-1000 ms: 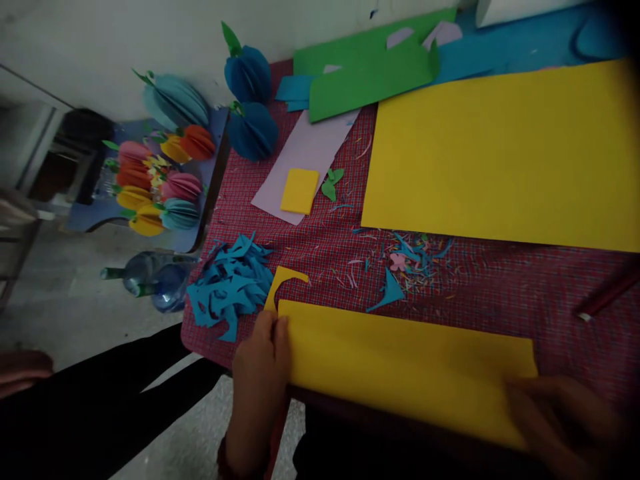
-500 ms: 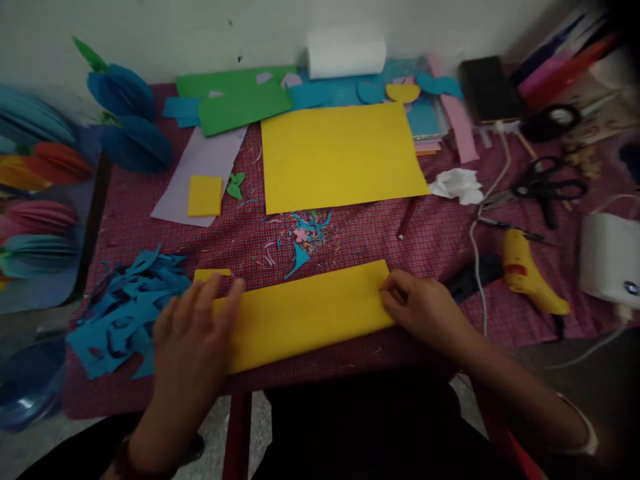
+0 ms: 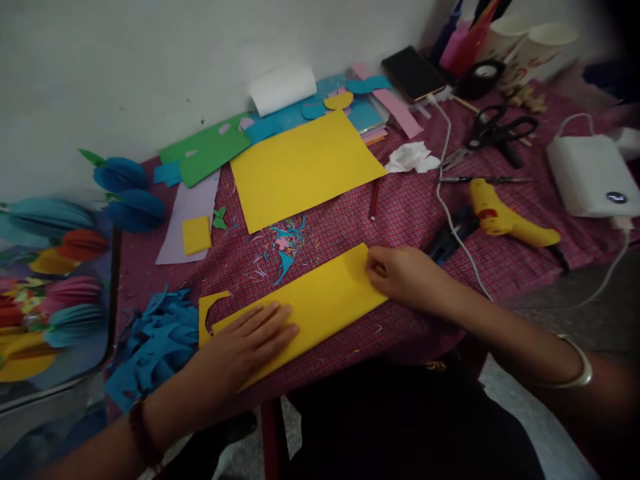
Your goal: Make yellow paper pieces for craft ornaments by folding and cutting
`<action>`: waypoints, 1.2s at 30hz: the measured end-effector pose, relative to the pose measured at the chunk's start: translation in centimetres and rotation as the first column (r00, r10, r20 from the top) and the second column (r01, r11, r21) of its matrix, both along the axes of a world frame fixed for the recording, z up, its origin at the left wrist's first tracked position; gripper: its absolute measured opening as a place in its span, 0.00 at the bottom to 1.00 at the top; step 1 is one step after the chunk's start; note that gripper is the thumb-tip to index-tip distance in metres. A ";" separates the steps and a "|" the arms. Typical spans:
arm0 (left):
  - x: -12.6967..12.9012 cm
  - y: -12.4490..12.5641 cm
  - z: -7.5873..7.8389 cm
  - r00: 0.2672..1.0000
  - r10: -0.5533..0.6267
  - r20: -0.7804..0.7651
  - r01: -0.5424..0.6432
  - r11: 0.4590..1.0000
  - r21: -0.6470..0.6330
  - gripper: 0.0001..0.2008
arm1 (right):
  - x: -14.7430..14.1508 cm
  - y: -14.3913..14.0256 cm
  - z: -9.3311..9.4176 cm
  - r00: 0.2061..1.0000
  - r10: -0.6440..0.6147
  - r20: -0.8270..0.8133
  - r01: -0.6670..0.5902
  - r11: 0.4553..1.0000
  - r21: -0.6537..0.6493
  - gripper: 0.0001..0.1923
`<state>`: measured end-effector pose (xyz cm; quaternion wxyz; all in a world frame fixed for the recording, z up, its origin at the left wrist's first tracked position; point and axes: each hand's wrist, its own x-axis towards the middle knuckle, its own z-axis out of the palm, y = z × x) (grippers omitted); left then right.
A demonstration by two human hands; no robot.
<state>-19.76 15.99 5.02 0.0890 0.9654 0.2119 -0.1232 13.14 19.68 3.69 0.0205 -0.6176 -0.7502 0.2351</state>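
A folded yellow paper strip (image 3: pixel 320 300) lies near the front edge of the red checked tablecloth (image 3: pixel 415 220). My left hand (image 3: pixel 247 343) presses flat on its left part, fingers spread. My right hand (image 3: pixel 405 277) rests on the strip's right end, fingers curled over its corner. A small yellow offcut (image 3: pixel 206 313) with a curved notch lies just left of the strip, beside my left hand.
A large yellow sheet (image 3: pixel 300 167) lies further back. A pile of blue scraps (image 3: pixel 153 343) is at the left edge. A yellow glue gun (image 3: pixel 505 220), black scissors (image 3: pixel 493 133), a white box (image 3: pixel 590 177), a pencil (image 3: pixel 374 199) and white crumpled paper (image 3: pixel 411 158) sit to the right. Paper flowers (image 3: pixel 55 267) stand left.
The view swung from the table's left end to its middle and right. My left hand moved from the strip's left edge onto its surface; my right hand stayed at the right end.
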 end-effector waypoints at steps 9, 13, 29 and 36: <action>5.8 -1.3 -2.1 0.945 0.280 0.167 -0.304 0.942 0.143 0.10 | 0.1 -0.4 -0.5 0.999 0.021 0.042 -0.023 0.999 0.041 0.07; 5.9 -0.6 -2.4 0.957 0.148 0.249 -0.161 0.986 0.033 0.20 | 0.1 -0.3 -0.7 0.999 0.021 0.036 -0.022 0.999 0.037 0.08; 2.6 -5.1 -3.2 0.965 0.243 0.102 -0.253 0.963 0.097 0.44 | 0.8 -0.5 -0.5 0.998 0.058 -0.028 -0.059 0.998 -0.003 0.06; 10.2 -1.7 -2.8 0.981 0.170 0.099 -0.162 0.983 -0.084 0.47 | 1.2 0.1 -0.4 0.990 0.130 -0.054 -0.131 0.991 -0.014 0.06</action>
